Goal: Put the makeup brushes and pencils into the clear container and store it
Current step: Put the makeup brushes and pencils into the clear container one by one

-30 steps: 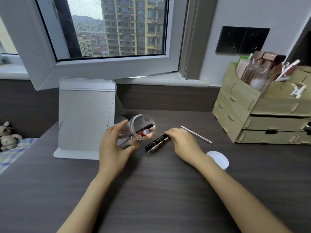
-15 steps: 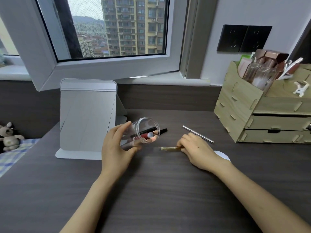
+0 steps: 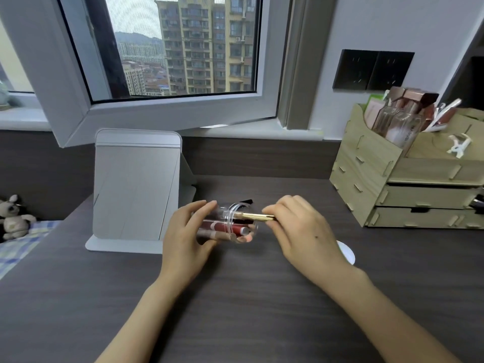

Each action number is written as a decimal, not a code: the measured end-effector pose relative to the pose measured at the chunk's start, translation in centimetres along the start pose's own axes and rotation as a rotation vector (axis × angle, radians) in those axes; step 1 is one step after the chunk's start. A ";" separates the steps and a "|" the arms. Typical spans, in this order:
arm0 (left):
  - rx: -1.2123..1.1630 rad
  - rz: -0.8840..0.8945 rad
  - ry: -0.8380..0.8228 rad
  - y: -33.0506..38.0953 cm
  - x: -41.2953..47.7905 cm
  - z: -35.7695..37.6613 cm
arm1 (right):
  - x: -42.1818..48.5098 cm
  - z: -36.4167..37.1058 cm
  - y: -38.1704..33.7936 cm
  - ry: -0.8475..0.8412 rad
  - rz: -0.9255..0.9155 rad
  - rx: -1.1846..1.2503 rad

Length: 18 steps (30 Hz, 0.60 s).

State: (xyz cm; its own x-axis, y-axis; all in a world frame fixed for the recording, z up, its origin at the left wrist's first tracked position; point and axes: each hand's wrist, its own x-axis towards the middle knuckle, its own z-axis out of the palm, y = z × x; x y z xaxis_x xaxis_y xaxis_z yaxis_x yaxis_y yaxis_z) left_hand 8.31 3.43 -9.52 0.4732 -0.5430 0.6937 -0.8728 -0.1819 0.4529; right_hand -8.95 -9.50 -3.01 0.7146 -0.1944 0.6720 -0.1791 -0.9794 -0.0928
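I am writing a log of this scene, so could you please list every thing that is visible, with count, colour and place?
clear container: one, transparent, tilted on its side in the left hand
gold pencil: one, gold, tip entering the container mouth
red tubes: at least two, dark red, inside the container
mirror: one, white, standing left on the desk
wooden organizer: one, pale wood, right on the desk, bottles on top
white disc: one, behind the right wrist
plush toy: one, grey, far left
left hand: grips the container
right hand: pinches the pencil
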 end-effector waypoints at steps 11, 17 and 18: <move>-0.024 -0.049 0.017 -0.4 0.1 0.1 | 2.5 3.5 -0.6 0.115 0.049 0.313; -0.238 -0.230 0.082 0.4 0.4 -0.8 | 4.0 8.7 4.2 -0.014 0.342 0.206; -0.279 -0.261 0.087 0.5 0.4 -0.9 | 4.4 10.3 4.8 -0.156 0.323 0.100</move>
State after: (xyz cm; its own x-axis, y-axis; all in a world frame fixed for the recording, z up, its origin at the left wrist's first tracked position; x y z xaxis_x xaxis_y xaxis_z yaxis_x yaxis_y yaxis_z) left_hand 8.18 3.88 -8.57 0.6936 -0.4340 0.5750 -0.6618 -0.0684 0.7466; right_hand 0.32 -15.59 -8.08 0.7279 -0.4927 0.4768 -0.3507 -0.8651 -0.3587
